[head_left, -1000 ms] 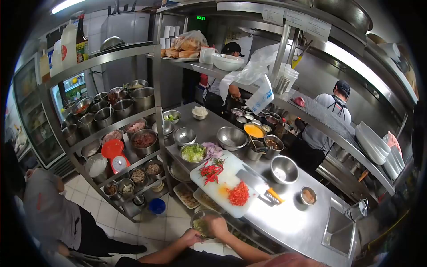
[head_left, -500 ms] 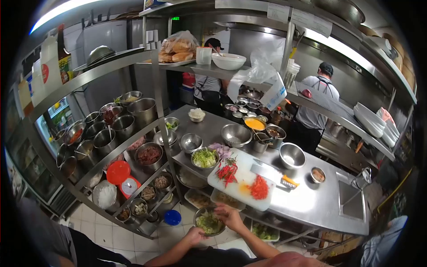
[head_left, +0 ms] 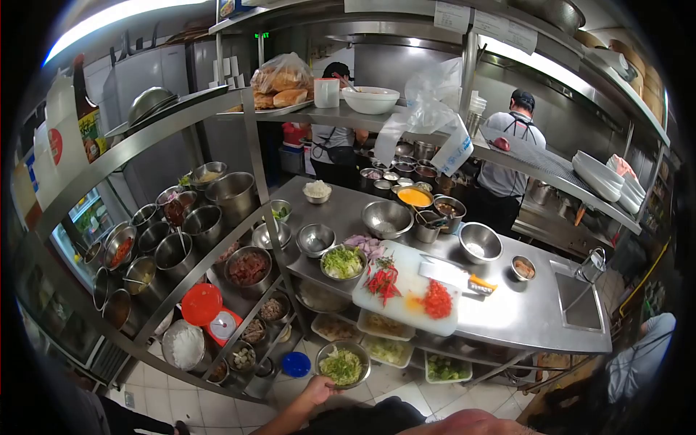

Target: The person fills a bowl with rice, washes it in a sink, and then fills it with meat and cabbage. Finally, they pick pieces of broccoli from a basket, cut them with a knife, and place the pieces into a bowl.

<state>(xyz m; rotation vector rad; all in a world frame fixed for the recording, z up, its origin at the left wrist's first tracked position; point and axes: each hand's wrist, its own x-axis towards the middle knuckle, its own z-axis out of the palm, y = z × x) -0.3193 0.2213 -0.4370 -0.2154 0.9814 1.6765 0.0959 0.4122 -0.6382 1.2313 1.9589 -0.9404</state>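
Note:
My left hand [head_left: 319,390] grips the near left rim of a metal bowl [head_left: 343,365] that holds shredded green vegetables. Low in front of me, the bowl hangs above the floor, near the counter's lower shelf. My right hand is out of view; only part of the right arm or shoulder shows at the bottom edge. On the counter, a white cutting board [head_left: 407,308] bears red chillies [head_left: 382,281] and chopped red pieces [head_left: 437,299]. A cleaver [head_left: 457,275] with a yellow handle lies across its far edge. Another bowl of chopped greens [head_left: 343,262] stands left of the board.
Metal bowls and the sink [head_left: 580,299] are on the counter [head_left: 522,319]. Trays of vegetables [head_left: 388,351] sit on the shelf below. A rack post [head_left: 262,167] rises at the left, with pots behind. Two people [head_left: 513,145] stand beyond the counter; another person [head_left: 641,355] is at the right.
My right hand has left the bowl and gone out of view. My left hand still holds the bowl, which is now less covered. The view has shifted slightly.

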